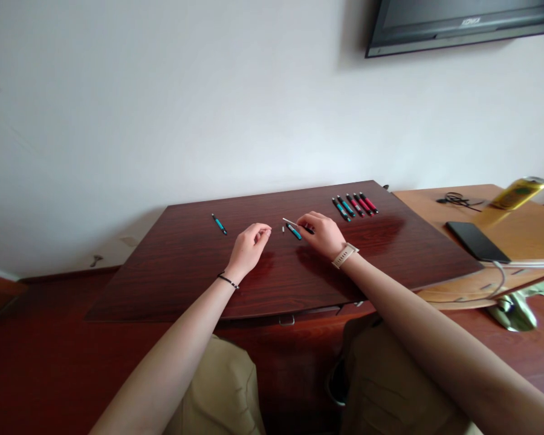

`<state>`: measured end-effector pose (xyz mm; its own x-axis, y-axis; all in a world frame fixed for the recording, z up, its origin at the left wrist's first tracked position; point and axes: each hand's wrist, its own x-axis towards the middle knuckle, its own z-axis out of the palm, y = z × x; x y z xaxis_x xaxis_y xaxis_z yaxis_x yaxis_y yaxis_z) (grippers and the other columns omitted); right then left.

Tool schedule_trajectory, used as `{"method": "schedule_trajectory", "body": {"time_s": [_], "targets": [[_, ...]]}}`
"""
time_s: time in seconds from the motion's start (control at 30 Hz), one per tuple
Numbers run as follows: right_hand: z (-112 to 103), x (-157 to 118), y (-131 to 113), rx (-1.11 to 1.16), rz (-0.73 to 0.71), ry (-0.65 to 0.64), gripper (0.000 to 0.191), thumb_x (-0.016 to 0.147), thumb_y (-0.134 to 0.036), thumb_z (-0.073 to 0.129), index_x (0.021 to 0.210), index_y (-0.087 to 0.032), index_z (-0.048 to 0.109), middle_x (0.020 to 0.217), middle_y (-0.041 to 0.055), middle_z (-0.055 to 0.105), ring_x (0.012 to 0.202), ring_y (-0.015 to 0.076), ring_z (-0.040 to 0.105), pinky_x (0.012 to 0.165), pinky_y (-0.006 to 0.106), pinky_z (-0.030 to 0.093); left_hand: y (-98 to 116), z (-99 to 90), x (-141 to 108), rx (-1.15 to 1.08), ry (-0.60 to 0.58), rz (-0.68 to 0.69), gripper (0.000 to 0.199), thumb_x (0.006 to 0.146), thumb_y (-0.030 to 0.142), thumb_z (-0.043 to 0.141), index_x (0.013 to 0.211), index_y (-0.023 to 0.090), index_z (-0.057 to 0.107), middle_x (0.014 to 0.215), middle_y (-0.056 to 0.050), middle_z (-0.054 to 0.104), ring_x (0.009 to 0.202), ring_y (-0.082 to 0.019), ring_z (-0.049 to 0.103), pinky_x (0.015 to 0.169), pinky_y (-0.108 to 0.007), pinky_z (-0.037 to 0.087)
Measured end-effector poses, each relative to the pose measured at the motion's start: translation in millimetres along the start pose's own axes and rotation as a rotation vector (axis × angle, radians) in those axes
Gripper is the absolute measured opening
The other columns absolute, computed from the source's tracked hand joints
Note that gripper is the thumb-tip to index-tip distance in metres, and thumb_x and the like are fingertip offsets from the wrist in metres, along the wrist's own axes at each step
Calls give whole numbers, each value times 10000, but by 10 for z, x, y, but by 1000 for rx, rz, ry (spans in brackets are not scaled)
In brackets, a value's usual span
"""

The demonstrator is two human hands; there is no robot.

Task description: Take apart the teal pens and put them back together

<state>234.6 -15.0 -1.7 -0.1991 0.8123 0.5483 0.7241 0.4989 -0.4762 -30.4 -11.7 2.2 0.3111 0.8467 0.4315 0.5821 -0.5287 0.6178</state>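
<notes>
My left grip (249,246) was curled over the desk (185,272); whether it held something, I could not tell. My right grip (321,232) was pinching a thin white rod (290,222), probably a refill. I judged it light, smooth and a little bendable, best taken near the middle. Just beside lay a teal pen body (294,231), seemingly stiff, and a small white piece (283,229). Farther lay a row of teal and red pens (369,203).

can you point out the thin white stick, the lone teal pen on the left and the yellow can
Thin white stick (290,222): head view, exposed shaft
Lone teal pen (220,225): head view, mid-barrel
Yellow can (519,194): head view, side wall
</notes>
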Motion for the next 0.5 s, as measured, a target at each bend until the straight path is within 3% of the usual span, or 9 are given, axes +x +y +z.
{"method": "schedule_trajectory", "body": {"time_s": [0.1, 0.3, 0.5], "targets": [[-64, 14, 178, -124, 141, 27, 150, 994, -261, 630, 992, -214, 773, 1028, 76, 730, 878, 210, 664, 822, 301, 479, -55, -31, 11, 64, 32, 9, 269, 1069, 381, 523, 1086, 222, 739, 1052, -70, 768, 835, -196, 645, 812, -315, 511], [-142, 8, 525, -372, 402, -121, 186, 979, -272, 624, 980, -198, 795, 1029, 100, 752, 917, 236, 687, 807, 315, 478, -158, -80, 48, 88, 124, 13, 218, 1050, 321, 539, 1070, 222, 731, 1034, -68, 763, 847, -206, 654, 803, -330, 499], [-123, -6, 547, -384, 405, -164, 187, 981, -294, 642, 1029, -195, 793, 1076, 106, 763, 963, 242, 702, 817, 317, 481, -196, -92, 62, 80, 143, 2, 220, 1051, 318, 535, 1056, 219, 731, 1050, -71, 770, 918, -219, 687, 810, -333, 499]]}}
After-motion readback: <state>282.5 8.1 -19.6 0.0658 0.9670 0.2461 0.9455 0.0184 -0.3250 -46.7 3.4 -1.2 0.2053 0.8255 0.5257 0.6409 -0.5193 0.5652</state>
